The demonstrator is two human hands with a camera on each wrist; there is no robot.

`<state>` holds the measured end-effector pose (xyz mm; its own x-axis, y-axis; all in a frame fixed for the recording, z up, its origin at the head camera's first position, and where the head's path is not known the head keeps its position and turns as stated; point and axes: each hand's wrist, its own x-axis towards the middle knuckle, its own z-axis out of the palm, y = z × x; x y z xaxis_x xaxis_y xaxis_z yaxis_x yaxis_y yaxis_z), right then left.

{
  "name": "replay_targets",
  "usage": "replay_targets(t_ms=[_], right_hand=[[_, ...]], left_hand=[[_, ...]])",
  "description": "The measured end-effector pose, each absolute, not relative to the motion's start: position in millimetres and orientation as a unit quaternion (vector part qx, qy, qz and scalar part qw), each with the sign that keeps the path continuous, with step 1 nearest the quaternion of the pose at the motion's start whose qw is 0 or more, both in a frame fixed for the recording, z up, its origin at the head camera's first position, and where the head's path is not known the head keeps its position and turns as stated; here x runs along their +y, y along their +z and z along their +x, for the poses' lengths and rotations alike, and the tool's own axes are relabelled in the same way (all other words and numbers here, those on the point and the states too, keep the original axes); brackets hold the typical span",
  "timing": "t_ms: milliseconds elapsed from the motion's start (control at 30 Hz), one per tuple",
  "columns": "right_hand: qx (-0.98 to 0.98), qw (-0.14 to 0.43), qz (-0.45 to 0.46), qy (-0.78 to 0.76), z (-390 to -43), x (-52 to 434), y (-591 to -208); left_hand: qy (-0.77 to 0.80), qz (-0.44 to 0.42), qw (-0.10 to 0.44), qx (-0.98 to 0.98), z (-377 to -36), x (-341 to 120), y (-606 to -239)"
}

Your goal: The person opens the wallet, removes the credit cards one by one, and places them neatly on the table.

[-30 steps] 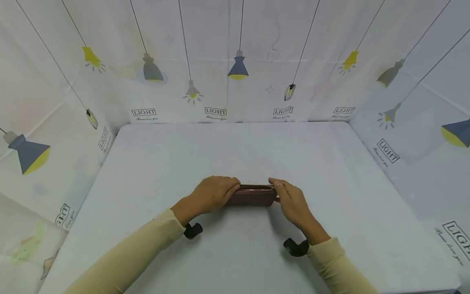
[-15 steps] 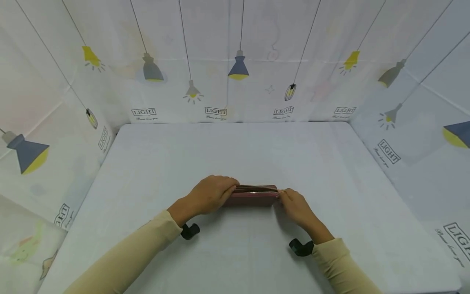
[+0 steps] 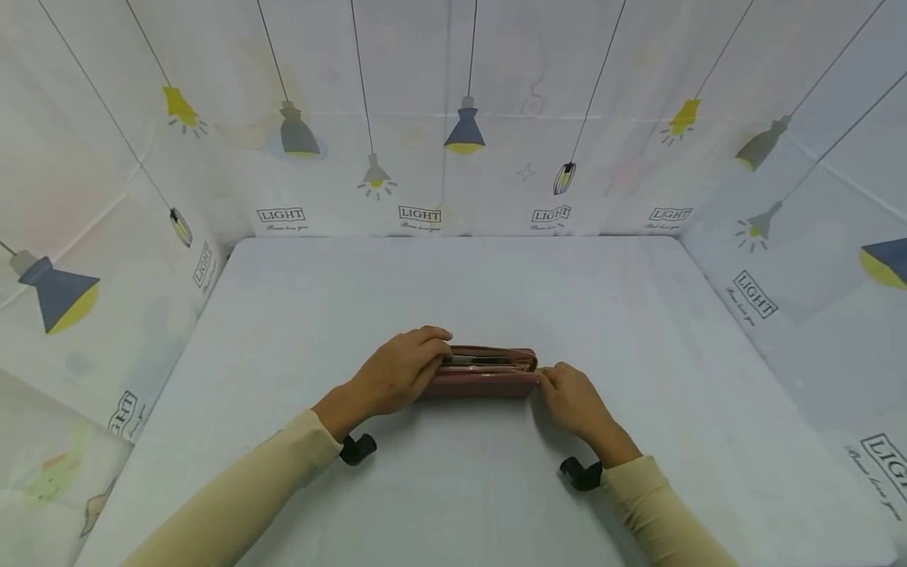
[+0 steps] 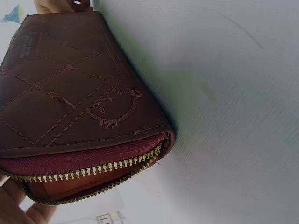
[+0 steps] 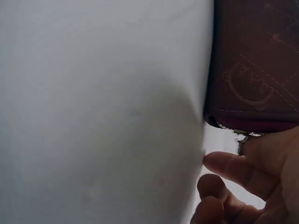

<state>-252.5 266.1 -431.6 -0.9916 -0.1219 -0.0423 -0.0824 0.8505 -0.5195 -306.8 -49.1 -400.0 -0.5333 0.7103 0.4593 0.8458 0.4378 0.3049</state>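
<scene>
A dark reddish-brown zip-around wallet point(image 3: 482, 386) stands on its long edge on the white table, its top parted with inner compartments showing. Quilted stitching and a stitched round emblem mark its side in the left wrist view, where the brass zipper teeth point(image 4: 93, 171) gape at the near end. My left hand point(image 3: 400, 370) grips the wallet's upper left corner, fingers over the top edge at the opening. At the lower right end my right hand point(image 3: 574, 402) pinches the small metal zipper pull point(image 5: 241, 145) between thumb and forefinger, the other fingers curled below.
The white table point(image 3: 453, 283) stretches out around the wallet. Fabric walls point(image 3: 340, 71) printed with hanging lamps enclose its back and sides. A dark wrist camera point(image 3: 357, 449) sits under the left wrist, another camera point(image 3: 581, 474) under the right.
My right hand has moved down along the wallet's right end, and the zipper there has come open. My left hand has shifted slightly left, and the top now parts wider.
</scene>
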Motion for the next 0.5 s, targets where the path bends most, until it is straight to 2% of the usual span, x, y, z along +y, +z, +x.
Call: replay_targets(t_ms=[267,333,400,500], right_hand=[[0.979,0.012,-0.050,-0.197,-252,263,-432],[0.979,-0.023,-0.055,-0.193,-250,264,-425],[0.975,-0.081,-0.069,-0.196,-249,263,-413],[0.957,-0.150,-0.133,-0.210,-251,256,-386]], left_hand=[[-0.253,-0.432,0.098,-0.860,-303,-53,-402],[-0.252,-0.423,0.087,-0.866,-302,-53,-403],[-0.255,-0.416,0.076,-0.870,-301,-53,-404],[-0.267,-0.411,0.068,-0.869,-302,-54,-405]])
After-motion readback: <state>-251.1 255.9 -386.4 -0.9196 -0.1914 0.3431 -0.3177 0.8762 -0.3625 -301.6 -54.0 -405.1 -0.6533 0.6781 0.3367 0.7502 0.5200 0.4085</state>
